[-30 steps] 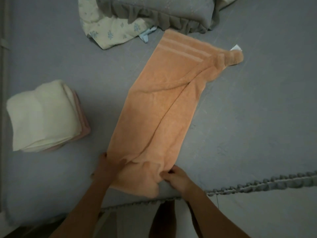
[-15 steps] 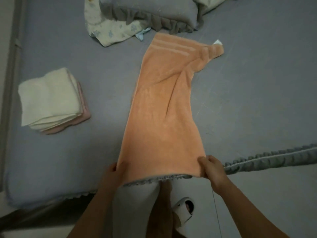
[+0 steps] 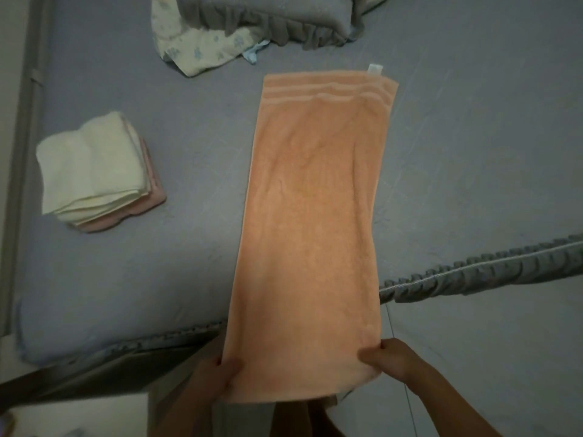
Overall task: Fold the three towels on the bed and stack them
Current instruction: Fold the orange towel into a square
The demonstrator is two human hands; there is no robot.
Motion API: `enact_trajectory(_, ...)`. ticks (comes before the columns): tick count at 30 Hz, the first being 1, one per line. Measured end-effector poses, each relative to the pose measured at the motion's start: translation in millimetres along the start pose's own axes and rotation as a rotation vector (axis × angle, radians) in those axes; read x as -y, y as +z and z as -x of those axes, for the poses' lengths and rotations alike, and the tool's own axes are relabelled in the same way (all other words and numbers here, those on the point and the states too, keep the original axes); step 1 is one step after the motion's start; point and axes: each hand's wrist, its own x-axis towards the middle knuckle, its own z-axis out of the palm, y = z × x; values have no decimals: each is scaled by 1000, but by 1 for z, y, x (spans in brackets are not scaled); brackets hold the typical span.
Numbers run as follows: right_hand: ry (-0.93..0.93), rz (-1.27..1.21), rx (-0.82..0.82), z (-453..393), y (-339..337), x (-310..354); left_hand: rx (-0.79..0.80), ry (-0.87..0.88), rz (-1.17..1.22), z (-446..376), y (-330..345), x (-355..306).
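An orange towel (image 3: 312,222) lies stretched out long and flat on the grey bed (image 3: 473,152), its striped far end toward the pillows and its near end pulled past the bed's edge. My left hand (image 3: 217,375) pinches the near left corner and my right hand (image 3: 388,357) pinches the near right corner. A white label (image 3: 374,68) shows at the far right corner. To the left, a folded cream towel (image 3: 88,165) sits stacked on a folded pink towel (image 3: 148,203).
A grey ruffled pillow (image 3: 268,17) and a pale flowered cloth (image 3: 195,48) lie at the head of the bed. The bed's ruffled edge (image 3: 489,275) runs across the lower right. Floor shows below it; my legs are under the towel.
The towel was twisted and bunched a second ago. Both hands pulled its near end toward me and apart, so it now lies smooth, straight and full width.
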Motion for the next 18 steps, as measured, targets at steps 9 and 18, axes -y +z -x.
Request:
enact_trajectory(9, -175, -526, 4, 36, -44, 53, -282, 262, 173, 14, -15, -73)
enact_trajectory(18, -218, -757, -125, 41, -132, 205, 33, 376, 641, 1, -59, -265)
